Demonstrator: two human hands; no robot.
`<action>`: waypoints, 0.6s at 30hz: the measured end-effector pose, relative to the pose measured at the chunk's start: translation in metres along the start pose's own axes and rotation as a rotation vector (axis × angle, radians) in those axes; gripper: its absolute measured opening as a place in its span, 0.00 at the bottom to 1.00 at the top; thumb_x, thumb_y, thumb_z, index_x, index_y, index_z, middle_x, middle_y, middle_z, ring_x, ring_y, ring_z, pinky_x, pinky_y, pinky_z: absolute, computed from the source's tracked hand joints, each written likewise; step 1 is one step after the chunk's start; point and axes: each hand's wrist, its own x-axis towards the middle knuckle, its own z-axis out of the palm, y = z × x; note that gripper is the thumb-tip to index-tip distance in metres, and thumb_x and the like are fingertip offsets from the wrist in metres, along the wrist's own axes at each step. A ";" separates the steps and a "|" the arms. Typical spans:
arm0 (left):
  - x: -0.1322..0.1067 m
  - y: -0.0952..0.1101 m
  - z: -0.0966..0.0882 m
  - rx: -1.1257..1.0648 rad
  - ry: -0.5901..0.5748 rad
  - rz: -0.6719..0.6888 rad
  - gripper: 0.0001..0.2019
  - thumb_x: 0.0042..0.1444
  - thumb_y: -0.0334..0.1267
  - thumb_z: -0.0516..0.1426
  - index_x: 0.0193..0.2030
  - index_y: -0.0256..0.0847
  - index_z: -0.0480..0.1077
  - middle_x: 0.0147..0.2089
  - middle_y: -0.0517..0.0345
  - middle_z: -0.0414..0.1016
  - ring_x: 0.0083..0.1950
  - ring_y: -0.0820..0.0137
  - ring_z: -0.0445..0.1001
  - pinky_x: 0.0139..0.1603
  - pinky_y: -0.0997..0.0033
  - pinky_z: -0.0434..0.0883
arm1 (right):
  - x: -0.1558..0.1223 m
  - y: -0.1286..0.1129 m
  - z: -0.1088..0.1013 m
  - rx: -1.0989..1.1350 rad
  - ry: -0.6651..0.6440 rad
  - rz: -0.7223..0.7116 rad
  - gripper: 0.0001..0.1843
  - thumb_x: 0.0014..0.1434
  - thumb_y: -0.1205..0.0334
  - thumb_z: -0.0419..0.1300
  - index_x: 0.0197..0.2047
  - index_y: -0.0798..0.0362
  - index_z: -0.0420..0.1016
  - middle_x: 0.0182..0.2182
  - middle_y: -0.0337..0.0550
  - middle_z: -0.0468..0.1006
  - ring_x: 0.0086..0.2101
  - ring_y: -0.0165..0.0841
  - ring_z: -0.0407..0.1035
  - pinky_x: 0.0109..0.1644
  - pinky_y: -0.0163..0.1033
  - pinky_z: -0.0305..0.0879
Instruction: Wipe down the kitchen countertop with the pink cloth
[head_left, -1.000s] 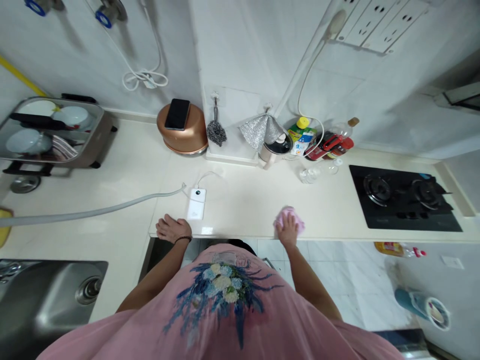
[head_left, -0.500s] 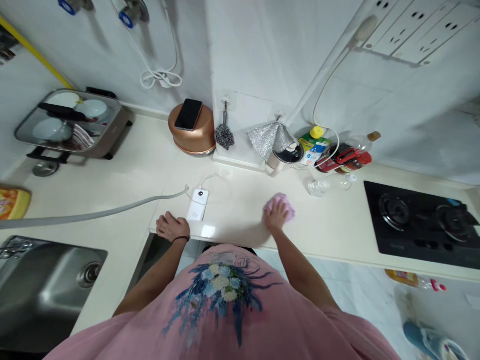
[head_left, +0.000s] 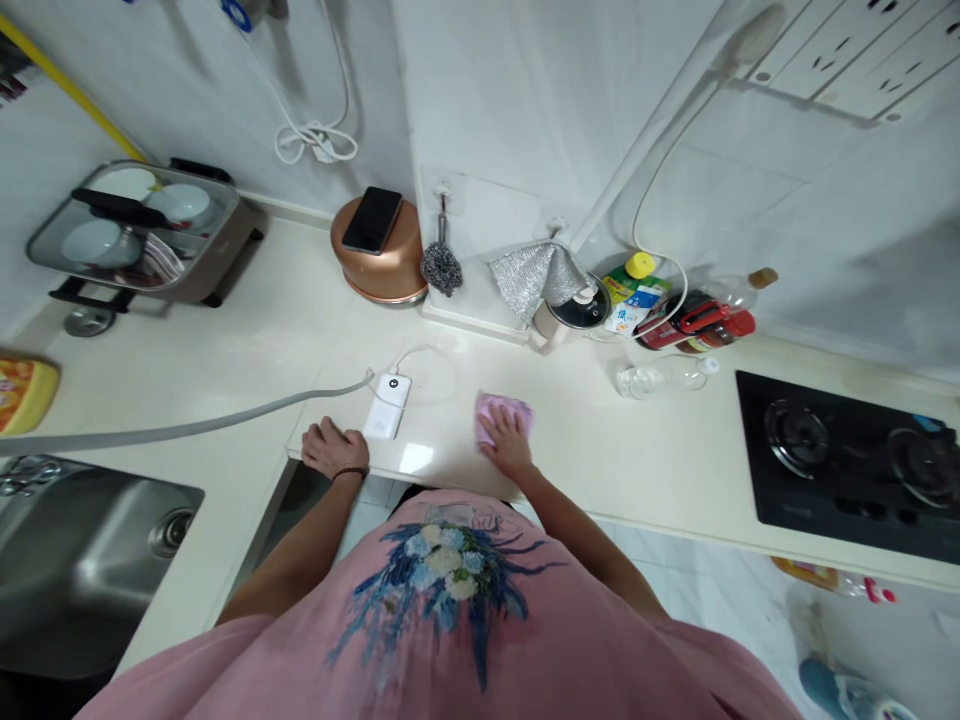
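Note:
Under my right hand (head_left: 509,446) a folded pink cleaning cloth (head_left: 517,406) lies on the pale countertop (head_left: 600,450). The fingers are spread over the cloth and press it against the surface. My left hand (head_left: 332,448) leans on the front edge of the counter with its fingers apart and a little bent, holding nothing. Just to the right of that hand lies a white power bank (head_left: 388,405) with a thin white cable plugged into its far end. The tip of a grey hose (head_left: 300,399) reaches close to the power bank.
A copper-coloured pot (head_left: 390,265) with a phone (head_left: 373,220) on top stands at the wall. Dishes fill an electric pan (head_left: 202,265) at left, above the sink (head_left: 90,570). A clear bottle (head_left: 660,377) lies right of the cloth, before the black gas stove (head_left: 855,460).
My right hand has slid the pink cloth leftward across the countertop, nearer the power bank. My left hand stays at the counter edge. The camera view has shifted slightly.

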 end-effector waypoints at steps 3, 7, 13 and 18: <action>0.000 0.001 -0.001 -0.010 -0.013 -0.004 0.30 0.61 0.38 0.54 0.71 0.34 0.65 0.72 0.31 0.62 0.76 0.43 0.54 0.73 0.34 0.50 | -0.049 0.056 -0.011 -0.011 0.110 0.258 0.35 0.72 0.48 0.48 0.78 0.47 0.56 0.79 0.50 0.51 0.77 0.47 0.39 0.78 0.64 0.35; 0.001 0.001 -0.001 -0.025 -0.003 -0.014 0.31 0.60 0.38 0.55 0.70 0.36 0.66 0.71 0.31 0.64 0.76 0.42 0.54 0.72 0.32 0.51 | -0.121 0.109 -0.017 0.002 0.200 0.569 0.36 0.71 0.47 0.44 0.78 0.48 0.56 0.78 0.53 0.53 0.77 0.47 0.41 0.77 0.66 0.38; 0.001 -0.003 0.006 0.002 0.023 0.005 0.30 0.60 0.40 0.54 0.70 0.35 0.67 0.70 0.31 0.64 0.76 0.41 0.55 0.72 0.32 0.52 | -0.166 0.162 -0.039 0.143 0.349 0.667 0.40 0.60 0.34 0.57 0.66 0.52 0.74 0.68 0.59 0.70 0.68 0.53 0.62 0.74 0.65 0.52; 0.001 -0.002 0.007 0.012 0.024 0.003 0.30 0.60 0.40 0.53 0.70 0.35 0.67 0.70 0.31 0.64 0.76 0.41 0.56 0.72 0.33 0.53 | -0.117 0.208 -0.085 0.389 0.829 0.907 0.60 0.48 0.31 0.68 0.71 0.64 0.62 0.67 0.69 0.68 0.67 0.54 0.62 0.74 0.60 0.56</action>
